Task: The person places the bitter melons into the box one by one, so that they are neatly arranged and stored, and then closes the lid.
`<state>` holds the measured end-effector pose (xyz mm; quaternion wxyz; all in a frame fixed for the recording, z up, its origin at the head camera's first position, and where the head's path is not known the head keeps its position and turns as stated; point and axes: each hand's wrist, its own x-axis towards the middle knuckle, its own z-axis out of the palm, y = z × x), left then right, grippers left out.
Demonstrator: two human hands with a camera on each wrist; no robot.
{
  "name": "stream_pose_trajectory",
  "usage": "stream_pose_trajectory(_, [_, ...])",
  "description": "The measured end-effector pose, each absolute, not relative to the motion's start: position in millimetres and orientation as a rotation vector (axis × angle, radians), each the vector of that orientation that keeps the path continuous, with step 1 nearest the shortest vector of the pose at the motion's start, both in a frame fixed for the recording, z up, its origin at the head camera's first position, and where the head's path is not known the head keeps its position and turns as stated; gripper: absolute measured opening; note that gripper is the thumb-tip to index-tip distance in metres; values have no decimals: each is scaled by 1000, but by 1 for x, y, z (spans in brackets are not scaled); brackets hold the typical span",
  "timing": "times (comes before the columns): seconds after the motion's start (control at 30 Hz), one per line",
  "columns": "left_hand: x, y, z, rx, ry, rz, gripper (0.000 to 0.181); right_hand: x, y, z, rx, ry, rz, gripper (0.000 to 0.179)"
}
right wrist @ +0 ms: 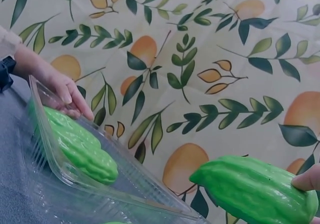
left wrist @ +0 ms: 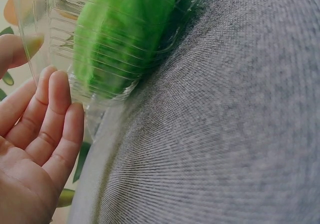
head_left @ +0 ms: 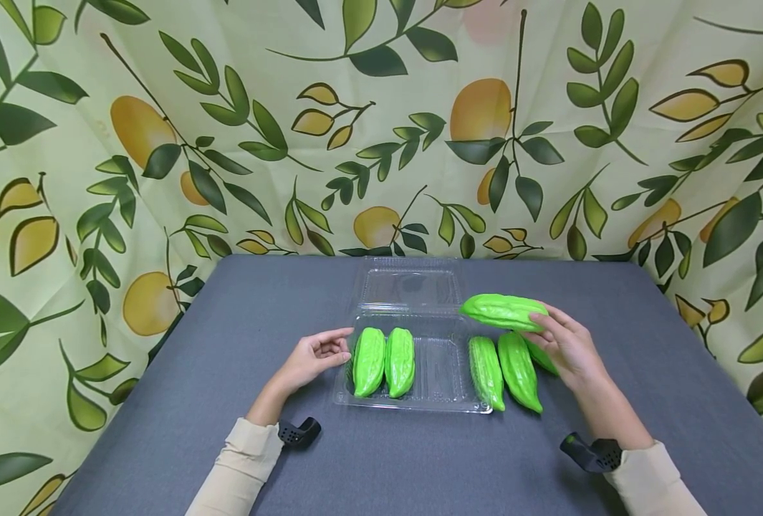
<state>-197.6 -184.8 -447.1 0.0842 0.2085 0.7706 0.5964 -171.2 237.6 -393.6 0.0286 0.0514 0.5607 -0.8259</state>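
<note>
A clear plastic container lies on the table with its lid folded back. Two bright green bitter melons lie side by side in its left half. My left hand pinches the container's left rim; in the left wrist view the thumb and the fingertips meet at its edge. Raised near the container's back right corner is another bitter melon, its right end held between the thumb and fingers of my right hand. Its pointed end faces left.
Several loose bitter melons lie by the container's right side, one partly hidden by my right hand. The open lid lies toward the back of the grey table. A leaf-and-fruit patterned cloth hangs behind.
</note>
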Motion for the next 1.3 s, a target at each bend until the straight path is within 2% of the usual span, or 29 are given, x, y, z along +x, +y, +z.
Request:
stream_pose_trajectory(0.33, [-197,-184,-446,615,2296,1773,48,-170,231,-391,126,1796,-2485,12])
stream_pose_trajectory(1.3, [-197,-184,-446,627,2301,1769,48,-178,207,-389,128,1780,-2318,13])
